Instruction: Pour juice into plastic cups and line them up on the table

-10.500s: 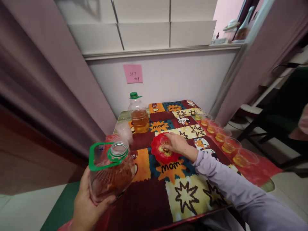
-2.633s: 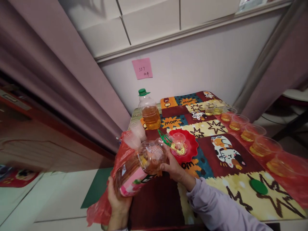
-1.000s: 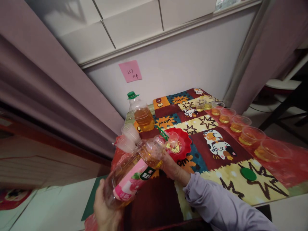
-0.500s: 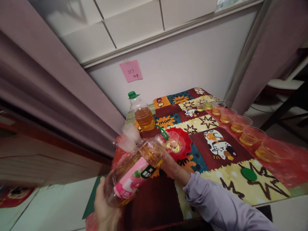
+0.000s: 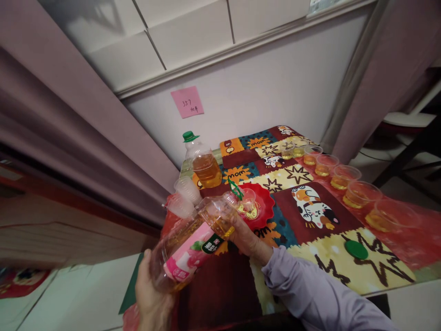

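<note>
A large clear bottle with a pink label and amber drink inside is tilted, its neck pointing up and to the right. My left hand is closed around its base. Near the neck, my right hand grips the bottle's upper part, some fingers hidden behind it. The uncapped mouth, with a green ring beside it, is over a clear plastic cup on a red scalloped plate. Whether liquid is flowing into this cup, I cannot tell. A green bottle cap lies on the mat to the right.
Behind stands another bottle with a green cap and amber drink. Stacked plastic cups lie left of the plate. Several cups of drink, one a near cup, line the table's right side. Patterned mats cover the table, with curtains at both sides.
The bottle has shifted very slightly, and the green ring by its mouth has moved a little. Both hands keep their hold; everything else looks the same.
</note>
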Tool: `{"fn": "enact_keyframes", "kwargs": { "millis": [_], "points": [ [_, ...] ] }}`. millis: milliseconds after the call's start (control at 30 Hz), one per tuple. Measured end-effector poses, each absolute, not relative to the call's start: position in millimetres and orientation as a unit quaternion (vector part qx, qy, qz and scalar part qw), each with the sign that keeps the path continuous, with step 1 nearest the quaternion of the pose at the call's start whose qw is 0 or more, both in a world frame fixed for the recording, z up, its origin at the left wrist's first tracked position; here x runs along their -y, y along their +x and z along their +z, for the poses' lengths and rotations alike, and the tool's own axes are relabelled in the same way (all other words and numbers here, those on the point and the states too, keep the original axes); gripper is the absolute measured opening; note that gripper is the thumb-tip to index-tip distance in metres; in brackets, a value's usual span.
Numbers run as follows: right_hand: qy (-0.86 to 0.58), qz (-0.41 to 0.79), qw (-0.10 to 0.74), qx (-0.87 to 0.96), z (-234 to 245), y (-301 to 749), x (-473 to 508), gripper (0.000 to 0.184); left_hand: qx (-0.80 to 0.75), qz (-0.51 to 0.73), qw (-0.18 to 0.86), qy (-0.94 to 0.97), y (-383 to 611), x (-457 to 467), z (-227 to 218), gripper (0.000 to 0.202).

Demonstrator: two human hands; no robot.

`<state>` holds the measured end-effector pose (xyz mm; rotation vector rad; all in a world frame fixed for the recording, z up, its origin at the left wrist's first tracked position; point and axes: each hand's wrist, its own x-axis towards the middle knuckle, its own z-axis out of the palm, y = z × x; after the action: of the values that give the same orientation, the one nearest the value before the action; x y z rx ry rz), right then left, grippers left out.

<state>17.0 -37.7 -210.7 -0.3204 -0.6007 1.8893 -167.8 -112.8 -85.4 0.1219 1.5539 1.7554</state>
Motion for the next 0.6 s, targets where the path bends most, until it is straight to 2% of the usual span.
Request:
{"fn": "enact_keyframes", "kwargs": {
  "millis": [167,600],
  "points": [
    [-0.132,0.790,0.540,0.256,-209.6,18.0,37.5,0.075,-0.612,0.685,0.389,0.067,-173.7,112.9,-91.5,0.029],
    [-0.133,0.793,0.536,0.256,-209.3,19.7,37.0,0.080,-0.615,0.685,0.386,0.056,-169.8,112.7,-86.9,0.030]
  ]
}}
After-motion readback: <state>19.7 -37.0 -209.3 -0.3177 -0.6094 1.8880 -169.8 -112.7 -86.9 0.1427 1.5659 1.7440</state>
